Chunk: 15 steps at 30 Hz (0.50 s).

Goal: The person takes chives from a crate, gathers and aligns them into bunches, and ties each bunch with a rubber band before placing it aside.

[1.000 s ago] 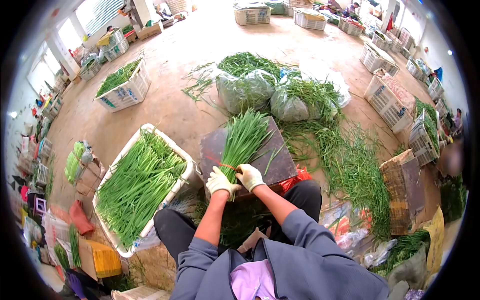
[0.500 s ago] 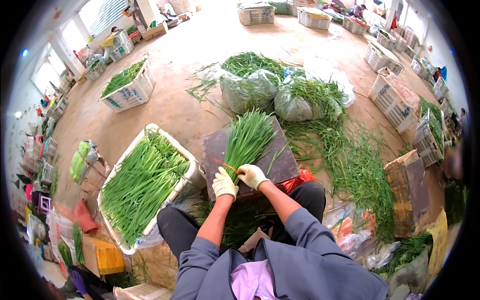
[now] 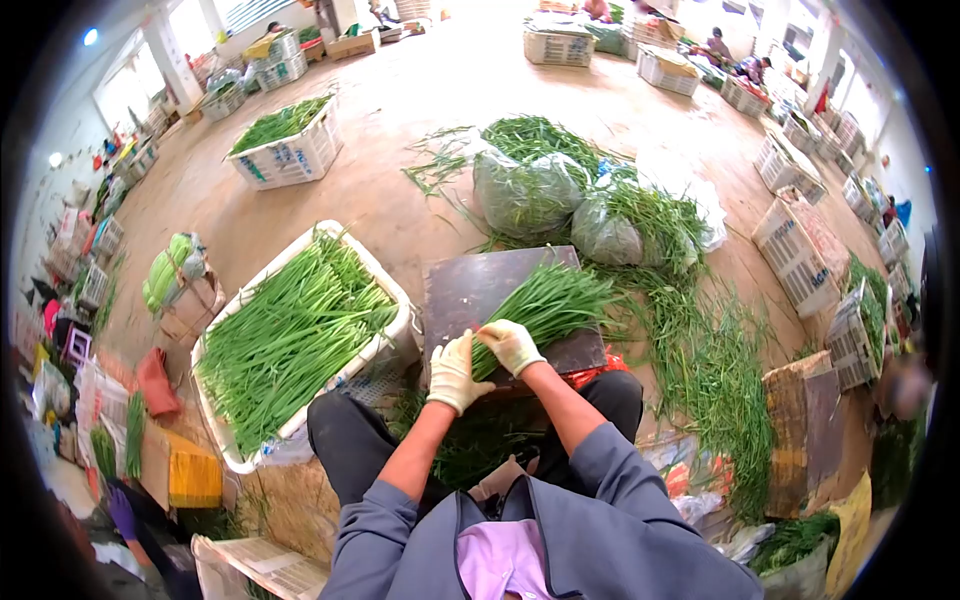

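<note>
A bunch of green chives (image 3: 545,305) lies slanted across a dark board-topped stand (image 3: 455,285) before my knees, leaves pointing to the upper right. My left hand (image 3: 455,375), in a cream glove, is closed around the stem end. My right hand (image 3: 510,347), gloved alike, lies over the stems with fingertips pinched together close to the left fingers. Whatever is in that pinch is too small to make out; the red tie seen earlier does not show clearly. To the left, a white crate (image 3: 215,415) holds many chives laid lengthwise.
Stuffed plastic bags (image 3: 525,195) of greens stand behind the stand. Loose leaves (image 3: 715,385) cover the floor at right. Another white crate (image 3: 290,160) stands farther back at left. A purple-gloved hand (image 3: 122,513) of another person shows at lower left.
The bunch has swung from nearly upright to leaning right. My hands have come closer together at the stems, and the red tie between them is no longer plainly visible. The view has shifted.
</note>
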Each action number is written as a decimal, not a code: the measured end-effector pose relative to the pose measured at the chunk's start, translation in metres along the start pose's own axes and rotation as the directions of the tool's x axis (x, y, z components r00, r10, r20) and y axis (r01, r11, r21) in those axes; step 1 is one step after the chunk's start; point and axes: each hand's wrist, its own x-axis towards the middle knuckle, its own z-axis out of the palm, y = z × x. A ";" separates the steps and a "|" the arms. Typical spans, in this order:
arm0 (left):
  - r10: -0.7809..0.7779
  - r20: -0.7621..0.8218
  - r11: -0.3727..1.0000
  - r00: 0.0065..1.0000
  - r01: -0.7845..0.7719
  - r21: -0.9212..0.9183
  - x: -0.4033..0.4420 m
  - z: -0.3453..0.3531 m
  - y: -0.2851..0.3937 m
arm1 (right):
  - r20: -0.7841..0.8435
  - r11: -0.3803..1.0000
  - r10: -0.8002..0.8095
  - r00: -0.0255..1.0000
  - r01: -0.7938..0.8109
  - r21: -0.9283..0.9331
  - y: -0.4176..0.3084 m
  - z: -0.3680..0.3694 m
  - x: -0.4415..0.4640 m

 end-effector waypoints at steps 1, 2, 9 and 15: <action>-0.146 0.021 0.972 0.989 0.147 -0.181 0.000 -0.013 -0.008 | -0.077 0.997 0.044 0.996 -0.040 0.061 0.004 0.001 -0.002; -0.265 -0.159 0.880 0.951 0.172 -0.442 -0.002 0.007 -0.036 | 0.013 0.963 0.228 0.974 -0.227 0.142 -0.004 -0.008 -0.001; -0.752 -0.148 0.325 0.643 0.165 -0.931 -0.024 0.004 -0.088 | 0.182 0.635 0.567 0.803 -0.567 0.524 -0.001 -0.010 -0.016; -0.531 -0.179 0.625 0.828 0.240 -0.743 -0.013 -0.016 -0.048 | 0.169 0.659 0.557 0.813 -0.556 0.506 -0.002 -0.014 -0.019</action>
